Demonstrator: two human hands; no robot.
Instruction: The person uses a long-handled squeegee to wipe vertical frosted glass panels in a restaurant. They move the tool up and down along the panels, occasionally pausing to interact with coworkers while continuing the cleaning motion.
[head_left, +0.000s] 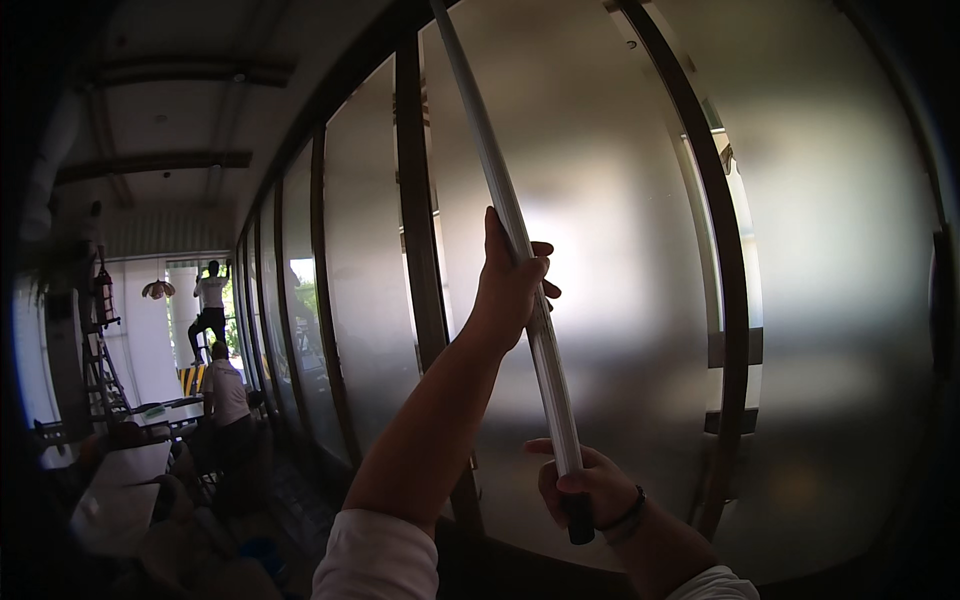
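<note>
A long pale metal pole (491, 161) slants up across the view, and its top end runs out of the picture. Midway along it, my left hand (514, 289) is wrapped around the shaft, with the thumb across the front. Lower down, my right hand (589, 484) grips the pole just above and at its black end cap (579, 521); a dark band circles that wrist. Behind the pole stands a frosted glass panel (622, 300) in dark frames. Whatever is at the pole's upper end is hidden from view.
A row of framed glass panels (367, 262) recedes to the left. Far left, one person (210, 300) is raised up by a window, another person (225, 390) stands below. A stepladder (105, 375), white tables (124, 487), chairs and a blue bucket (262, 553) are also there.
</note>
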